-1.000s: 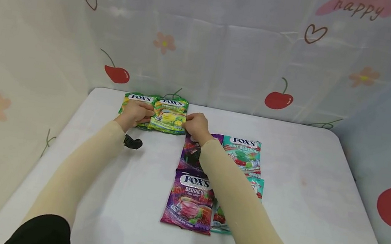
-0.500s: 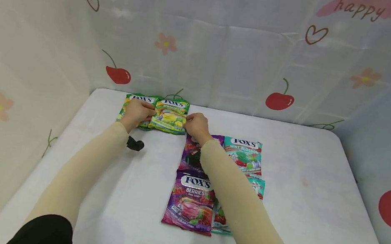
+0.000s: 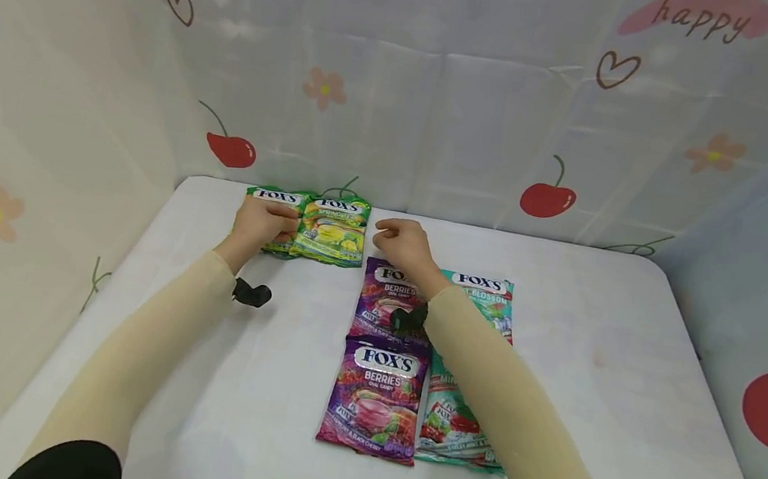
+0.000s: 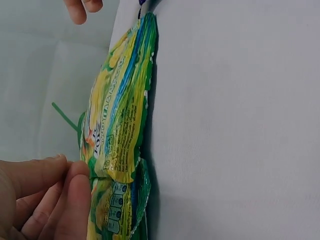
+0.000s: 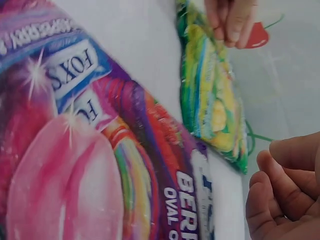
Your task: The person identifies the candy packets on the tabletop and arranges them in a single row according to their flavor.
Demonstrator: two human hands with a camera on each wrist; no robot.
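Note:
Two green and yellow candy bags lie side by side at the table's back left; the right bag slightly overlaps the left bag. Over the left bag is my left hand; its thumb and index fingertips come together close to the overlap, with no bag edge visible between them. My right hand hovers just right of the right bag, apart from it, fingers loosely curled around nothing. Below that hand lie a purple upper berries bag and a lower berries bag.
Teal mint bags, an upper one and a lower one, lie right of the berries bags, partly hidden by my right sleeve. The white table meets a printed curtain along its back edge.
My right hand has let go of the right yellow bag's edge and moved slightly right. My left hand has shifted a little left, off that bag's left edge. The bags have stayed in place.

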